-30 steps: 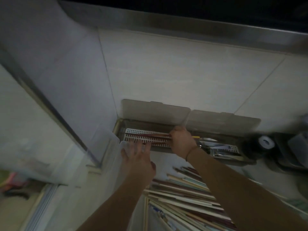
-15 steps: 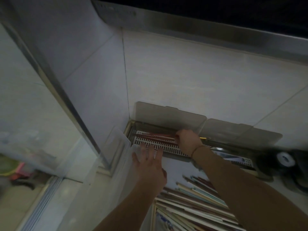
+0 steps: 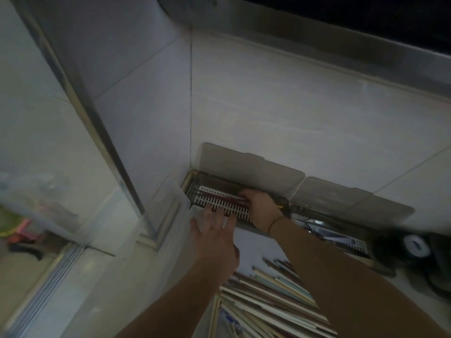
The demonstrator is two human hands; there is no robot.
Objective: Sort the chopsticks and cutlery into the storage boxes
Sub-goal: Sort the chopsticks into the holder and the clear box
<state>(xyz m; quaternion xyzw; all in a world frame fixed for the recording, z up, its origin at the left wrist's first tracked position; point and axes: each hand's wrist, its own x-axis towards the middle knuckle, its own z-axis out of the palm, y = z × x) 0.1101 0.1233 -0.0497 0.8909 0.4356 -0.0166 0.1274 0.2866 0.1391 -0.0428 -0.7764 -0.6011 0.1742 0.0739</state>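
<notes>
Laying down: red chopsticks [image 3: 225,199], being settled onto the white slotted tray [image 3: 220,203] inside the left storage box [image 3: 207,181], as it appears.
Right hand [image 3: 262,208]: reaches into the left storage box, fingers curled down over the near end of the red chopsticks; whether they pinch or only press cannot be told in the dim, blurred view.
Left hand [image 3: 214,232]: flat, fingers straight and spread, tips resting on the front edge of that box; holds nothing.
Long axis: red chopsticks lie lengthwise along the box, running leftward and away from the right fingertips toward the corner of the wall.
Key relation: right hand is at the chopsticks' right end; left hand is just in front of them, touching the box and not the sticks.
Right storage box [image 3: 341,237]: beside the first, lid up against the wall, metal cutlery [image 3: 314,230] inside, details blurred.
Loose chopsticks [image 3: 273,303]: unsorted pile in the low foreground, between the two forearms and well apart from the boxes.
Judgement: next pick likely comes from that pile; the right hand must draw back along the box's length to clear it.
</notes>
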